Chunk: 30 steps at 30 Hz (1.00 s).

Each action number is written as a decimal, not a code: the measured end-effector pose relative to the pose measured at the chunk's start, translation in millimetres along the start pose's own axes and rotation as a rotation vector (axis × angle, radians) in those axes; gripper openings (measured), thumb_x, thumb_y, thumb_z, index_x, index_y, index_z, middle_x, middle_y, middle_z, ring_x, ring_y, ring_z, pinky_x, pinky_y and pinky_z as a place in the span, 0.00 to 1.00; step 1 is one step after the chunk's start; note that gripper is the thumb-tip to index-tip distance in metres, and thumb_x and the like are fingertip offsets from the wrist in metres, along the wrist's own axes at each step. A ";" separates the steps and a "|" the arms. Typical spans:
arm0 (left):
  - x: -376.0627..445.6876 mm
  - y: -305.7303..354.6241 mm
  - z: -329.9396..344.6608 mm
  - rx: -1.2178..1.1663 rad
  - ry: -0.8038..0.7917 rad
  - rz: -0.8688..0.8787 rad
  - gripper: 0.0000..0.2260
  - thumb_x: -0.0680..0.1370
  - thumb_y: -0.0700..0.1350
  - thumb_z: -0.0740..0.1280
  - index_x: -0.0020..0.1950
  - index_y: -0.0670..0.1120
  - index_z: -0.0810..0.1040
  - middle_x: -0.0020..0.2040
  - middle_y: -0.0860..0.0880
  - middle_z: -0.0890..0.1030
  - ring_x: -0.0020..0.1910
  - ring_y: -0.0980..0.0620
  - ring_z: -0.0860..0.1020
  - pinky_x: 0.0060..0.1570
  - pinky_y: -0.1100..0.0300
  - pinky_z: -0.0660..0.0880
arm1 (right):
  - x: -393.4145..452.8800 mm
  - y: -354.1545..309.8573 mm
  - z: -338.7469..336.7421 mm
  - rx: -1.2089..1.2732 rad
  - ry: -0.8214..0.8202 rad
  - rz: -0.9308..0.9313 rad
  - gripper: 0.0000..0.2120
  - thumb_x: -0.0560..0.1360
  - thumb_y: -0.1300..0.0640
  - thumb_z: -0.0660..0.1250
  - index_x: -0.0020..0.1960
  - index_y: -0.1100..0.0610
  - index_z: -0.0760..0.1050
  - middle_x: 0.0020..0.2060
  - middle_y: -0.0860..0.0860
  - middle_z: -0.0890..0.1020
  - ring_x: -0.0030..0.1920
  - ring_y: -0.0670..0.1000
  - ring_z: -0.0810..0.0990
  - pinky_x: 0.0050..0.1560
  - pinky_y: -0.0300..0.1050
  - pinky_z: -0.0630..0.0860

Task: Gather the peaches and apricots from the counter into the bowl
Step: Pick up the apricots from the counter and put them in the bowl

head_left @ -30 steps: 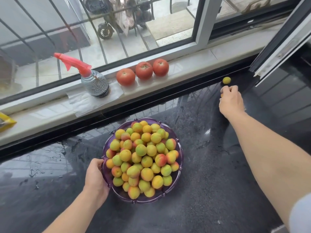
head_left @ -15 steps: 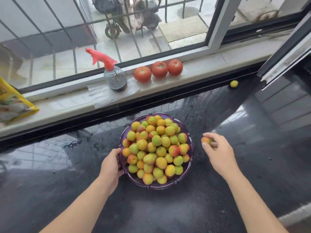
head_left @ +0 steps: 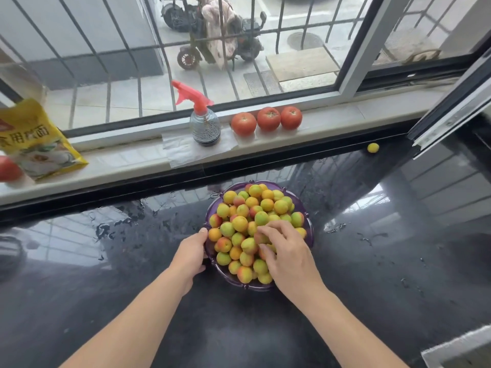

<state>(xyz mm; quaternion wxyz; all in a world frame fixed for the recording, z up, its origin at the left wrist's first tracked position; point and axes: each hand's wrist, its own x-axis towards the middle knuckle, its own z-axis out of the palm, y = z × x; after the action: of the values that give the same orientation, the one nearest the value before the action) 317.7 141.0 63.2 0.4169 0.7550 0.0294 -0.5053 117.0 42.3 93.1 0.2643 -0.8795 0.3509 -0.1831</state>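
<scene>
Nearly done: bowl (head_left: 310, 229) heaped with fruit (head_left: 240, 223); left hand (head_left: 191, 253) grips its rim, right hand (head_left: 285, 252) fingers curled onto the heap, grip contents unclear; one yellow fruit (head_left: 373, 148) remains at the desk's far edge.

We see bright daylight from the window (head_left: 239, 49) at twelve o'clock; the wet counter (head_left: 398, 235) reflects it, and edges bend.

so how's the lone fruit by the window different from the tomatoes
The lone fruit is plain yellow; the tomatoes are red. It looks much smaller than any of them. It lies alone on the dark counter near the back right corner, while the three tomatoes stand in a row, side by side, up on the pale sill. All are round, and neither hand is touching them.
</scene>
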 end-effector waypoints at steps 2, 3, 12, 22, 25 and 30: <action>-1.2 1.1 -0.5 0.008 -0.006 -0.007 0.17 0.88 0.58 0.57 0.65 0.50 0.80 0.61 0.48 0.86 0.63 0.44 0.81 0.72 0.37 0.71 | 4.0 -3.8 3.9 -0.061 0.001 -0.004 0.14 0.77 0.60 0.71 0.62 0.55 0.79 0.56 0.48 0.77 0.56 0.51 0.77 0.58 0.49 0.78; -1.4 1.4 -0.7 0.015 -0.007 -0.009 0.18 0.88 0.58 0.57 0.66 0.50 0.80 0.61 0.48 0.86 0.63 0.44 0.81 0.72 0.38 0.72 | 5.3 -5.3 4.4 -0.079 0.004 -0.004 0.14 0.77 0.60 0.71 0.62 0.55 0.79 0.55 0.48 0.77 0.56 0.51 0.77 0.58 0.49 0.78; 7.5 -3.1 -3.3 0.068 -0.005 -0.008 0.21 0.88 0.61 0.56 0.72 0.52 0.78 0.67 0.48 0.83 0.66 0.44 0.79 0.68 0.39 0.74 | 10.3 -14.2 7.4 -0.123 0.027 0.042 0.13 0.77 0.58 0.71 0.61 0.52 0.78 0.54 0.47 0.76 0.53 0.49 0.76 0.53 0.39 0.73; 25.1 -22.4 -7.4 0.206 -0.027 0.053 0.31 0.84 0.71 0.50 0.68 0.53 0.82 0.59 0.49 0.87 0.60 0.48 0.83 0.71 0.43 0.75 | 16.7 48.5 -31.3 0.111 0.266 0.225 0.09 0.76 0.65 0.69 0.54 0.55 0.81 0.50 0.47 0.79 0.52 0.46 0.78 0.55 0.38 0.73; 33.5 -25.7 -9.3 0.244 -0.006 0.057 0.38 0.76 0.78 0.51 0.65 0.54 0.85 0.56 0.50 0.88 0.59 0.48 0.83 0.69 0.43 0.77 | 35.0 110.5 -46.1 0.067 0.316 0.467 0.12 0.76 0.67 0.65 0.54 0.56 0.82 0.51 0.51 0.80 0.51 0.52 0.80 0.56 0.41 0.71; 36.2 -21.8 -2.4 0.120 0.039 0.029 0.28 0.83 0.67 0.54 0.60 0.50 0.85 0.54 0.45 0.88 0.59 0.42 0.83 0.71 0.39 0.74 | 70.9 188.4 -53.7 -0.055 0.177 0.653 0.13 0.77 0.64 0.62 0.58 0.56 0.80 0.59 0.53 0.75 0.55 0.54 0.78 0.58 0.43 0.69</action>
<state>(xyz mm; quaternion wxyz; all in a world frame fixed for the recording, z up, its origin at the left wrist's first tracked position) 327.0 143.2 22.0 0.3772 0.7889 -0.0037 -0.4851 40.4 -142.1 33.6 0.2536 -0.7083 0.6404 -0.1548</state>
